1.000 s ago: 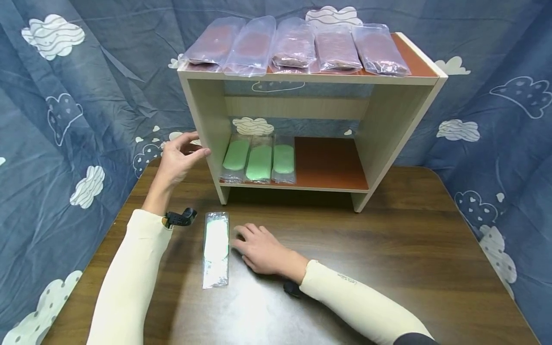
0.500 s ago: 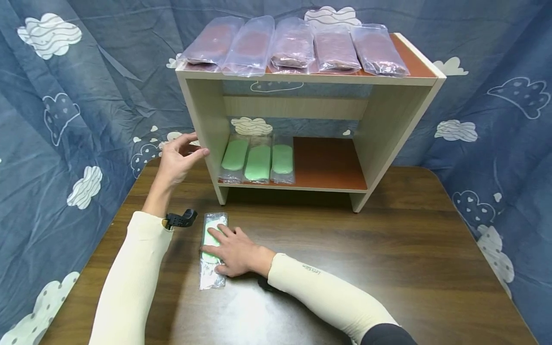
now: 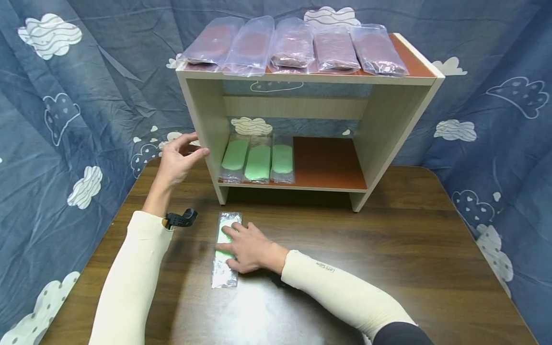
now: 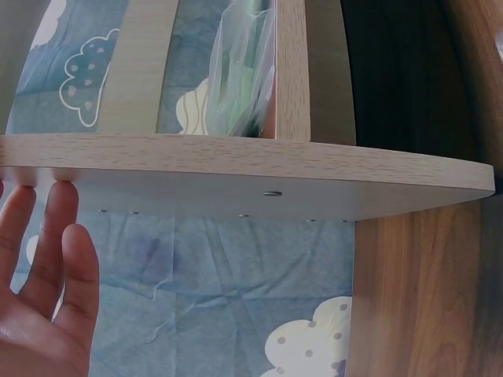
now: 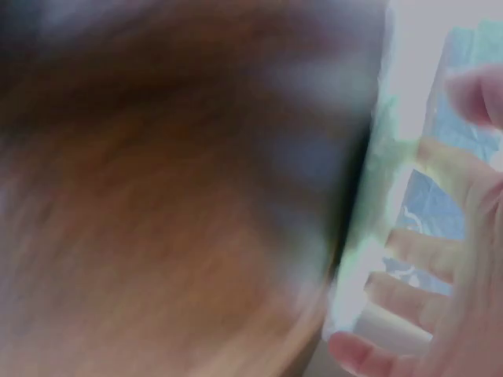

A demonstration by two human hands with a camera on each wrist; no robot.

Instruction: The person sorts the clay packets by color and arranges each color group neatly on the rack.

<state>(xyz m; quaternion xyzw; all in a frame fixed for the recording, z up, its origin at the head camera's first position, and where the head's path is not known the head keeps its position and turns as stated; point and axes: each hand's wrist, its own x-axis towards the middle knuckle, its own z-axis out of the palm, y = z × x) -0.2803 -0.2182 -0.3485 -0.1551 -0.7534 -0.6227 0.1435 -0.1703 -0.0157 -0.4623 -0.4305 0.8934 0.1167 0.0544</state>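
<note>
A long clear plastic packet [image 3: 223,278] with a flat green oblong inside lies on the wooden table in the head view. My right hand [image 3: 247,247] rests on it with fingers spread, the fingertips reaching across toward its left edge. In the right wrist view those fingers [image 5: 424,251] lie against the pale, glossy packet [image 5: 377,188]. My left hand [image 3: 174,158] is at the left side panel of a small shelf unit [image 3: 431,79]. The left wrist view shows fingertips [image 4: 63,192] touching the panel's outer face, fingers fairly straight; the thumb is out of that view.
Three similar packets with green contents [image 3: 258,163] lie side by side on the left of the brown lower shelf [image 3: 329,165]. Several clear bags with brownish-pink contents [image 3: 336,48] lie along the unit's top. A blue cloud-patterned cloth [image 3: 108,72] hangs behind the table [image 3: 431,268].
My right hand moved left onto the packet with the green oblong. Then hand and packet slid a little to the right across the table. My left hand stayed at the side panel.
</note>
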